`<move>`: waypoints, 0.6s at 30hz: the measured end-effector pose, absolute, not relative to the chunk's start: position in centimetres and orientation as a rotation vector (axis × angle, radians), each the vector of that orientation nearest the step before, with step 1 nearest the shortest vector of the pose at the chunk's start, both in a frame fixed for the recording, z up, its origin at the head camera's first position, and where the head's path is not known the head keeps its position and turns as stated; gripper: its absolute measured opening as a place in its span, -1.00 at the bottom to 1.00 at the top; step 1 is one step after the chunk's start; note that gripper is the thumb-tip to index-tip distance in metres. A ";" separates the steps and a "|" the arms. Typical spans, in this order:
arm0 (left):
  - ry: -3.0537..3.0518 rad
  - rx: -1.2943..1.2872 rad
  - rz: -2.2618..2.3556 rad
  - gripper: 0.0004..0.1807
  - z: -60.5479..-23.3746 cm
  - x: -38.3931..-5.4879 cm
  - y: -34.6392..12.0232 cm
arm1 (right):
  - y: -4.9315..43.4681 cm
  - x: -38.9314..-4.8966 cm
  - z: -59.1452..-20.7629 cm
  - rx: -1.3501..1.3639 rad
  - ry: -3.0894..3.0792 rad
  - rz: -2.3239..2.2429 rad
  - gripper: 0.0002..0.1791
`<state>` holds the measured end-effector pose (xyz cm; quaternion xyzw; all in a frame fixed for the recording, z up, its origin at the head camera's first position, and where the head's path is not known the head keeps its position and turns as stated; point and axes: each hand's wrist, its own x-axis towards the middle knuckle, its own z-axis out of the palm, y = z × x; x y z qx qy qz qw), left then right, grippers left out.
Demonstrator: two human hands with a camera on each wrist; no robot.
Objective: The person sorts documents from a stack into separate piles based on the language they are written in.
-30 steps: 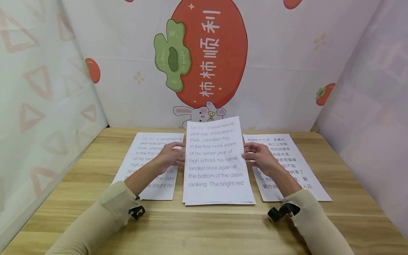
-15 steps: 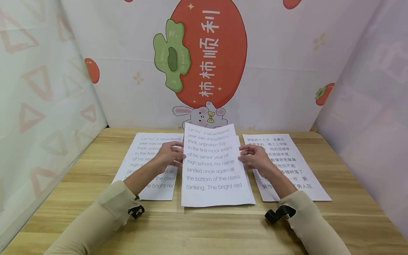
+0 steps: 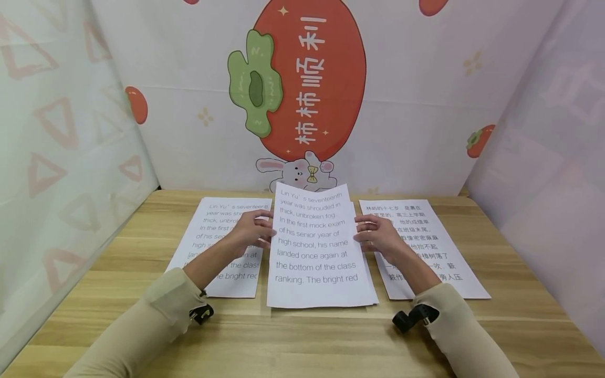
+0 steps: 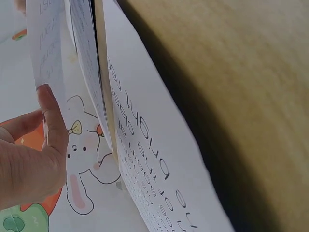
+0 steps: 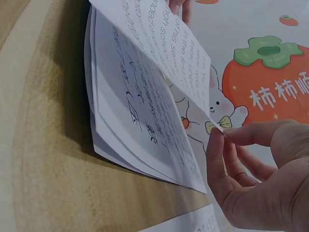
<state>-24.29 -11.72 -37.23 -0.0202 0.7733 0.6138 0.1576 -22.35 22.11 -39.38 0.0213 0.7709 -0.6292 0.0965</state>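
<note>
A white sheet (image 3: pixel 314 247) printed with large English text is held up between both hands, slightly bowed. My left hand (image 3: pixel 249 231) pinches its left edge between thumb and finger, as the left wrist view shows. On the opposite edge, my right hand (image 3: pixel 382 239) pinches the paper near a corner in the right wrist view. Below the sheet lies a middle stack of paper (image 5: pixel 113 96) with Chinese print on top, its page edges slightly fanned. In the head view the raised sheet hides most of that stack.
To the left lies a stack of English pages (image 3: pixel 236 286), partly under the left forearm. A stack of Chinese pages (image 3: pixel 446 252) lies at the right, under the right hand. The wooden table (image 3: pixel 302 341) meets a printed cloth backdrop (image 3: pixel 402 131) behind.
The held sheet has come down and a little to the left, and its top edge now bows. My right hand shifted slightly left with it. Over the last half second little moved.
</note>
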 end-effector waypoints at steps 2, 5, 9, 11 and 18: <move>2.209 -0.056 1.758 -0.41 -37.3 -24.3 -11.9 | 22.2 -22.4 -39.3 0.066 2.276 -1.863 -0.39; 2.208 -0.042 1.774 -0.41 -37.3 -24.4 -12.1 | 22.1 -22.5 -39.3 0.078 2.266 -1.870 -0.39; 2.244 -0.005 1.768 -0.39 -37.3 -24.5 -12.4 | 21.8 -22.6 -39.3 0.103 2.259 -1.877 -0.39; 2.265 0.002 1.755 -0.38 -37.2 -24.5 -12.6 | 21.6 -22.7 -39.3 0.111 2.257 -1.878 -0.39; 2.307 -0.005 1.723 -0.38 -36.8 -24.7 -13.8 | 20.6 -23.0 -39.1 0.120 2.221 -1.908 -0.41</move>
